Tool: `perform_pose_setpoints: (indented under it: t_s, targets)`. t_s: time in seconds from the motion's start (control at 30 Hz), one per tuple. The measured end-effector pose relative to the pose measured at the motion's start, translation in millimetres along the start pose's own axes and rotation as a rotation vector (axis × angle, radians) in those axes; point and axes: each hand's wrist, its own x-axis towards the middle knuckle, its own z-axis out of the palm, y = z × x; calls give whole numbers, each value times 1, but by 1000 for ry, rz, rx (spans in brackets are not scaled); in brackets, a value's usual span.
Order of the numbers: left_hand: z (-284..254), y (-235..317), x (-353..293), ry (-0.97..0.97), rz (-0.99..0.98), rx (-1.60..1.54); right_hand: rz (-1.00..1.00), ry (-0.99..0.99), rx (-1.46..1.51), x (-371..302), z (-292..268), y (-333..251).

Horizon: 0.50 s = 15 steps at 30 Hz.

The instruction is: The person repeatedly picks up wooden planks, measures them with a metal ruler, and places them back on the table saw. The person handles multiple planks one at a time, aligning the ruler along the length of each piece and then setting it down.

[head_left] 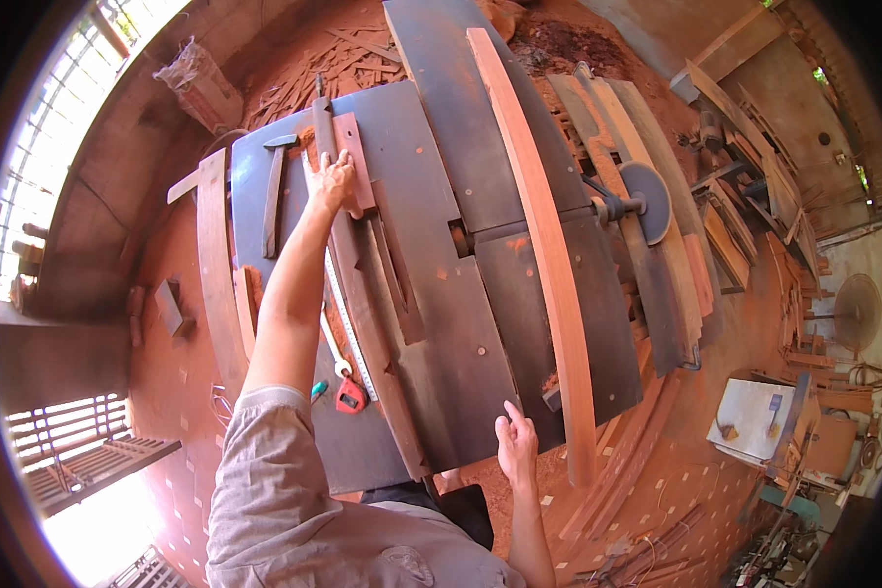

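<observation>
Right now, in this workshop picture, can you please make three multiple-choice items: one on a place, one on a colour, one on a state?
1. Where does the tape measure case lie?
A. on the dark table top, beside the left arm
B. on the floor
C. on the long plank

2. What colour is that case?
A. blue
B. red
C. white

3. How is the left hand?
A. closed around a hammer
B. raised in the air
C. pressed on a reddish wood piece

Answers: 1 A, the case rests on the table by the left elbow. 2 B, its body is plainly red. 3 C, the palm lies on the wood, grasping nothing.
</observation>
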Motion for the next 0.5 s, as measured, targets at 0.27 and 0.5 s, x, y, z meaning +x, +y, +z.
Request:
perform_pose_setpoints:
  t_s: [0.27,0.5]
  targets:
    - [-26,-28,117,119,40,-355,123,30,6,-7,8,-17]
    - [-7,2,154,221,-380,-637,114,45,-30,-18,12,-38]
